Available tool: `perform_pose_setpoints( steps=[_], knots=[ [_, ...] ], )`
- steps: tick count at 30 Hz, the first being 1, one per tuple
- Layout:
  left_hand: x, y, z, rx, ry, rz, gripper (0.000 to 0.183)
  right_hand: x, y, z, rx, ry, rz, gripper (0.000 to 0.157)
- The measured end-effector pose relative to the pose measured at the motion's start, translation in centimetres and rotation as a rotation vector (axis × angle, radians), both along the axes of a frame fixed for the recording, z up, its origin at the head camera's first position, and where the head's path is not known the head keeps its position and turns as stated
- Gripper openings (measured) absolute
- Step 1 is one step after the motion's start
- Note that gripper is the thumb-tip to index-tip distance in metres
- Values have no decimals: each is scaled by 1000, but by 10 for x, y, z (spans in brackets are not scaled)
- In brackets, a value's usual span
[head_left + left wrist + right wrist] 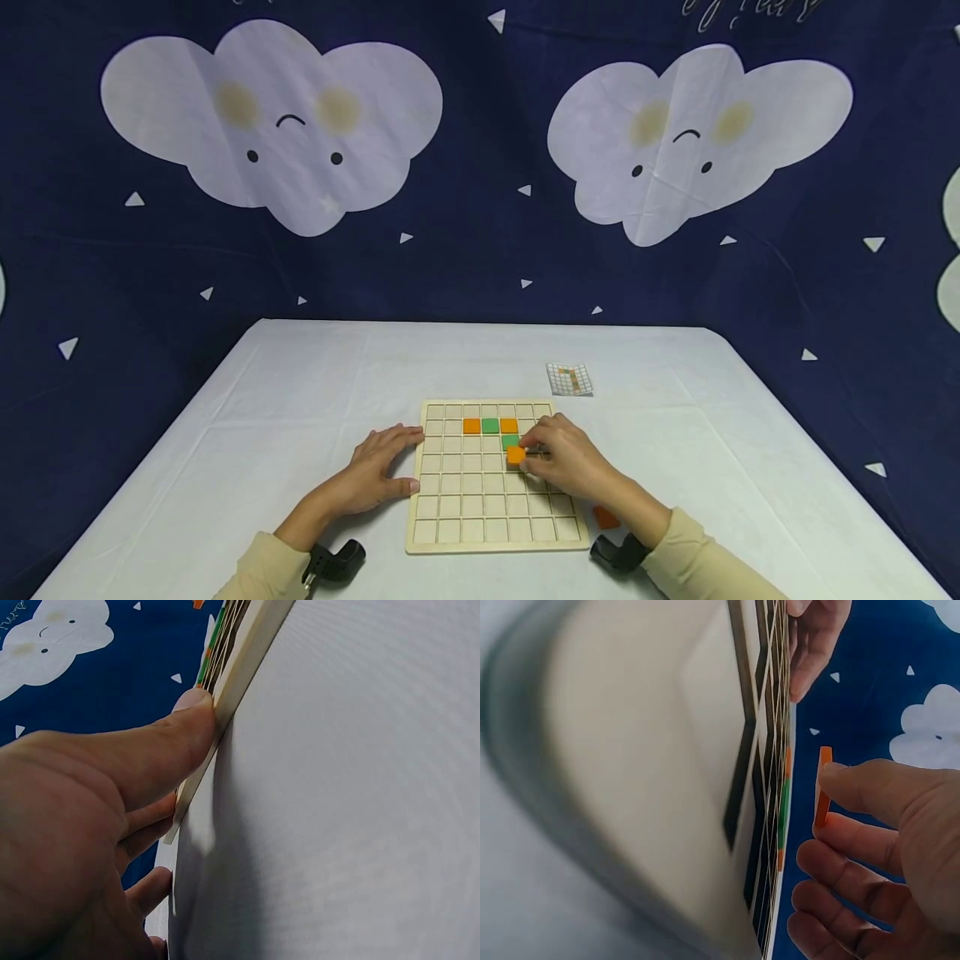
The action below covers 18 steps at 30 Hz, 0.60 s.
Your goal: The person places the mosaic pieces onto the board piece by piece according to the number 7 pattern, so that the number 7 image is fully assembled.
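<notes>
A light wooden grid board point(450, 507) lies flat on the table. Along its second row from the far edge sit an orange tile point(471, 426), a green tile point(490, 426) and another orange tile point(509, 425); a second green tile point(509, 442) is below the right one. My right hand point(567, 457) pinches an orange square tile point(824, 787) by its edges between thumb and index finger, just over the board below that green tile. My left hand point(372, 472) rests at the board's left edge, thumb and straight fingers touching its side.
Beyond the board's far right corner lies a small pattern card point(570, 380) with a printed grid. Orange-red pieces point(606, 517) lie right of the board, partly under my right forearm. A white cloth point(187, 467) covers the table, with a dark blue cloud-print curtain point(480, 250) behind.
</notes>
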State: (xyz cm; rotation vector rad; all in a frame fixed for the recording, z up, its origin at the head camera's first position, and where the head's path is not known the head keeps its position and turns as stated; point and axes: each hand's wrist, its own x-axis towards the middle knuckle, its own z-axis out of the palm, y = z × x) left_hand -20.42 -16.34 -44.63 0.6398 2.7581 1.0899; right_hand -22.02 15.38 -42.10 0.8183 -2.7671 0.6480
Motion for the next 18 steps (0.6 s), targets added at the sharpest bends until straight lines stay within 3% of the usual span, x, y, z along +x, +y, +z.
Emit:
perform_pose_setpoints(
  steps=[18],
  knots=[
    [1,2,2,3,-7,14,66,-3,-5,-2,36,-9,-3,18]
  ],
)
